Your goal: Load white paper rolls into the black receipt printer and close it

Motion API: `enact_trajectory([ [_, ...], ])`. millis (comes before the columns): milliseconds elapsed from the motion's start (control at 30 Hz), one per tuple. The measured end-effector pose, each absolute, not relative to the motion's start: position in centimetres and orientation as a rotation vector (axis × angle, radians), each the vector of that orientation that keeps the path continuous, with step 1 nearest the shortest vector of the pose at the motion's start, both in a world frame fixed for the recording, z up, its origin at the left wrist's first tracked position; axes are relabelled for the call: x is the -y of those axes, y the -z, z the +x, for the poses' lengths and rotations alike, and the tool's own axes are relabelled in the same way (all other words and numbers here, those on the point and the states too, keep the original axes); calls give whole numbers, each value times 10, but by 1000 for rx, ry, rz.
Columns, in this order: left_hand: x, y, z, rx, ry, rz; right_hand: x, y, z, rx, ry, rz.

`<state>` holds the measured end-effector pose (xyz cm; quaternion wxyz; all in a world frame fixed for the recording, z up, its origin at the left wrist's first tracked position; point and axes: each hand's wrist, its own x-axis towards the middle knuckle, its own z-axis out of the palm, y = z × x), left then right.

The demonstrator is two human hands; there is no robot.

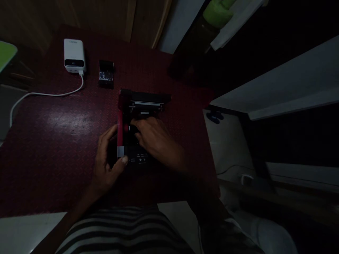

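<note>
A black and red device that looks like a small printer [120,127] stands on the table with its top cover [150,97] raised at the back. Small marks and indicators show on its dark front panel [143,158]. My left hand [107,164] grips its left front corner, thumb on top and fingers along the red side wall. Into the open interior reaches my right hand [155,137], fingers bent and closed near the left inner wall. Its fingertips lie in deep shadow, so what they hold cannot be made out.
A white power bank [74,53] with a white cable [53,94] lies at the back left of the dark red table [66,151]. Beside it is a small shiny black object [106,74]. A bottle with a green cap [217,14] stands at the back right.
</note>
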<state>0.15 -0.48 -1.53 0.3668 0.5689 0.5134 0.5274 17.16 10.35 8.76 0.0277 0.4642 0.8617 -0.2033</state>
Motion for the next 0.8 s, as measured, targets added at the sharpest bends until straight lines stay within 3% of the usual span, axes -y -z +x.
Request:
enact_trajectory([
  [200, 5, 15, 1, -1336, -1355, 1459, -111, -88, 171, -2603, 663, 1435],
  [500, 4, 11, 0, -1354, -1364, 1475, -94, -94, 211, -2955, 1162, 1064],
  [800, -29, -24, -12, -1419, -1391, 1392, -94, -81, 224, -2958, 1312, 1112],
])
